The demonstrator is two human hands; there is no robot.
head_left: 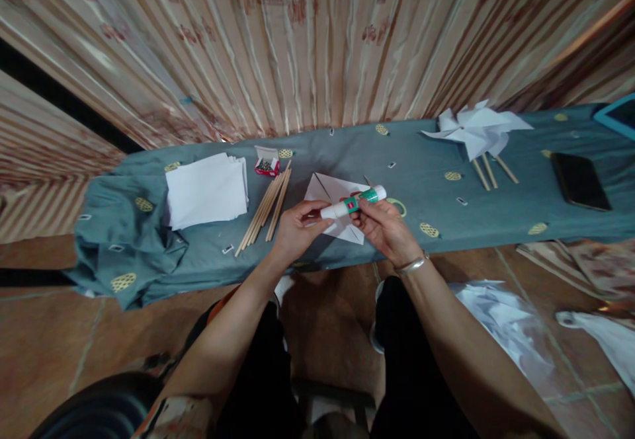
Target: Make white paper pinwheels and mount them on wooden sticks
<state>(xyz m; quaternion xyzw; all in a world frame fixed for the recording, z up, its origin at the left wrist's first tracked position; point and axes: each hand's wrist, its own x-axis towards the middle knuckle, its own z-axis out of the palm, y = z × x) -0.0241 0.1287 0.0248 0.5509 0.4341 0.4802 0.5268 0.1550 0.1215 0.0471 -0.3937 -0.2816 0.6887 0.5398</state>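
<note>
A green and white glue stick (353,202) is held between my two hands above the table. My left hand (297,226) pinches its white end, at the left. My right hand (385,224) grips the green body near the other end. Under the glue stick lies a square white sheet of paper (350,233), with dark diagonal lines running in from its corners. Scissors with a pale green handle (399,205) lie just beyond my right hand, partly hidden by it and the glue stick.
Left of my hands are several wooden sticks (265,207), a small red box (268,162) of metal bits and a white paper stack (206,191). To the right lie paper pinwheels (473,128) and a black phone (579,181). Paper scraps in a plastic bag (501,313) rest on the floor.
</note>
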